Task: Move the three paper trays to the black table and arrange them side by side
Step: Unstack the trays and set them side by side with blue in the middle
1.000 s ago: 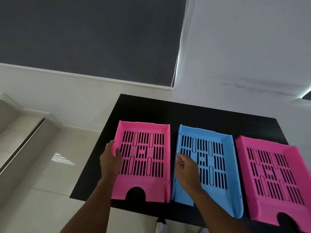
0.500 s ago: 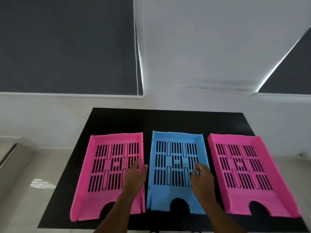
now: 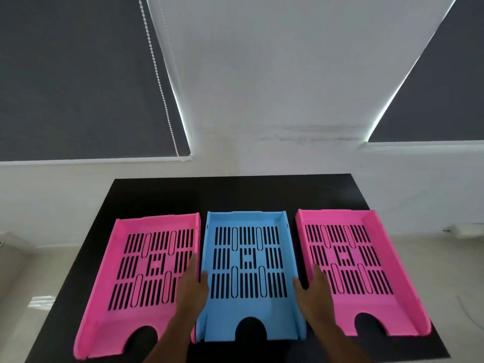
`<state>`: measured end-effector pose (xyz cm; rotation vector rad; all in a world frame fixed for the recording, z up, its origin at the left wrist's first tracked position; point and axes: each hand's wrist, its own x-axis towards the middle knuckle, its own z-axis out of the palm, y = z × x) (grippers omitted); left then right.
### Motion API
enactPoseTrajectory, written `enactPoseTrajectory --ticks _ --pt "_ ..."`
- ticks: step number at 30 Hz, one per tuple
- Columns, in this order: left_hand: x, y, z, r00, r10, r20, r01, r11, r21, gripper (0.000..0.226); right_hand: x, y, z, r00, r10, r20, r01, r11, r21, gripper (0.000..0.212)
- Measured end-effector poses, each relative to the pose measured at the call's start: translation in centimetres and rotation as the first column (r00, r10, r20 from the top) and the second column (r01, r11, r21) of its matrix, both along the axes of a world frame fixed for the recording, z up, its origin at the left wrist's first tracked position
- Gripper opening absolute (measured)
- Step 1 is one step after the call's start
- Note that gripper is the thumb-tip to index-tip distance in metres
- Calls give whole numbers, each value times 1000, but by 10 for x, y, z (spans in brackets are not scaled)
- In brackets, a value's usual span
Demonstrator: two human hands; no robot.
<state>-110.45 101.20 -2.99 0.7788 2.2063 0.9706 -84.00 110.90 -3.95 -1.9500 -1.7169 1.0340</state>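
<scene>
All three trays lie on the black table. The left hand and right hand, fingers spread flat, press the side walls of the blue paper tray — neither closes around it. The left pink tray sits askew; the right pink tray stands just apart. Squaring the blue tray probably calls for small, even nudges — front edges level.

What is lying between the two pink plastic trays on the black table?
In the head view, the blue slotted plastic tray lies there, with both hands at its sides.

two bare hands and forearms; no sleeves, rings or watch
</scene>
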Motion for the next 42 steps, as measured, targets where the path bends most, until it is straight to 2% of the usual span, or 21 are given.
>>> enactPoseTrajectory --ticks 8,17,22,32,40,42 --pt "7 2 -1 998 -60 7 60 998 9 57 -5 9 4 994 97 -59 -98 995 -8 64" --pt "11 1 0 999 -48 -9 49 997 52 54 -4 10 2 987 157 -30 -156 987 33 10" --pt "10 -2 0 998 -55 -18 55 997 52 54 -4 9 2 983 185 -15 -184 981 58 2" --pt "8 1 5 996 -89 8 89 996 9 55 -6 8 2 987 163 9 -163 985 61 2" --pt "4 -4 -5 994 -95 -44 95 995 0 54 -6 7 1 989 147 11 -148 988 48 20" --pt "6 -6 -2 990 -130 -56 130 991 -9 59 -5 4 0 986 169 2 -169 984 64 34"
